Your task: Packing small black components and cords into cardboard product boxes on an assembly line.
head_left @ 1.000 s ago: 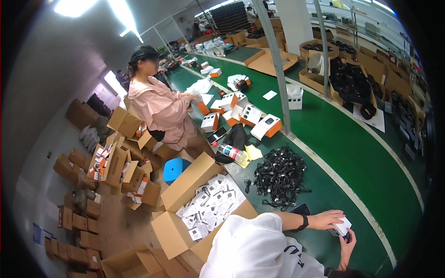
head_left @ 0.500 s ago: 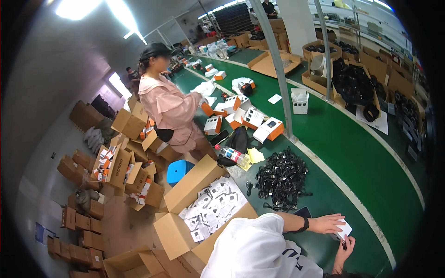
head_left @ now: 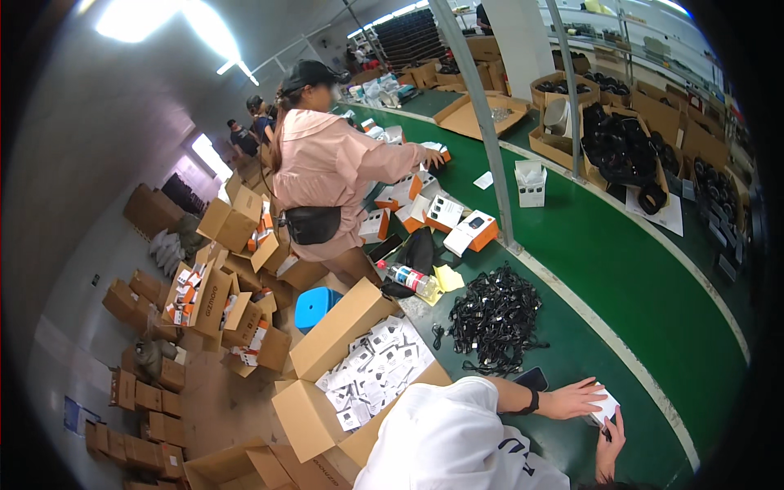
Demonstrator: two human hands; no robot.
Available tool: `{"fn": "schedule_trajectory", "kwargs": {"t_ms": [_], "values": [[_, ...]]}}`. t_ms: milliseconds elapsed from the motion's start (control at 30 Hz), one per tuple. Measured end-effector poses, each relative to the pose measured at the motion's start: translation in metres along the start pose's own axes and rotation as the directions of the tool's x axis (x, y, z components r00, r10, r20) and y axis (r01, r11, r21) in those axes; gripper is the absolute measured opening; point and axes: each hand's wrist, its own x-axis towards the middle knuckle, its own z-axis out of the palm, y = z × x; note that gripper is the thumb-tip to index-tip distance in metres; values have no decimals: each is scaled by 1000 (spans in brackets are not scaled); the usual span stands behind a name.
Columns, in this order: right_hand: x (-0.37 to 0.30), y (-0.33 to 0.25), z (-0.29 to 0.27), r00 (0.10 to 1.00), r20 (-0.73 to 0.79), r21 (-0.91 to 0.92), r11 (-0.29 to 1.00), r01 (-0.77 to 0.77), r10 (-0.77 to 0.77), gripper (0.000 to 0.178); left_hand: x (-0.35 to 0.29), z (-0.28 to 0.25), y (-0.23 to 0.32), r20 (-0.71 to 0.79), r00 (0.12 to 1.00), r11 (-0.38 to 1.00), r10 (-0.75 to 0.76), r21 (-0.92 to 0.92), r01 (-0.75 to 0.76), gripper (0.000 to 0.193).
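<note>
At the lower right, over the dark green bench [head_left: 563, 335], both of my hands are on a small white box [head_left: 605, 406]. My left hand [head_left: 575, 398], with a black band at its wrist, lies over the box's left side with its fingers against it. From the near right side my right hand [head_left: 611, 443] grips the box. A small dark thing shows by the right fingers, too small to name. Next to my left forearm lies a dark phone [head_left: 532, 379]. Beyond it is a tangled heap of black cables [head_left: 495, 317].
An open carton [head_left: 309, 416] full of white printed packets stands at my left. A plastic bottle [head_left: 412, 279], yellow paper [head_left: 447, 278] and orange-white boxes [head_left: 472, 232] lie farther up. A co-worker in pink [head_left: 327, 163] stands beyond, near a metal post [head_left: 482, 122] and the green belt [head_left: 621, 253].
The co-worker in pink has moved right and stretches an arm over the boxes toward the belt. My right fingers have shifted up along the white box; my left hand has hardly moved.
</note>
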Motion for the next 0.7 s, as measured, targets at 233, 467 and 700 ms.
{"fn": "schedule_trajectory", "kwargs": {"t_ms": [233, 467, 700], "values": [[-3, -21, -23, 981, 176, -109, 992, -63, 81, 18, -3, 8, 1, 57, 996, 997, 66, 24, -68, 37], [7, -35, -1, 993, 18, -136, 984, -112, 116, 28, -2, -6, -2, 72, 995, 998, -61, -7, 62, 37], [12, -45, -5, 972, -77, 33, 975, -221, 223, 18, 32, -13, -15, 225, 933, 894, -280, -294, 339, 57]]}}
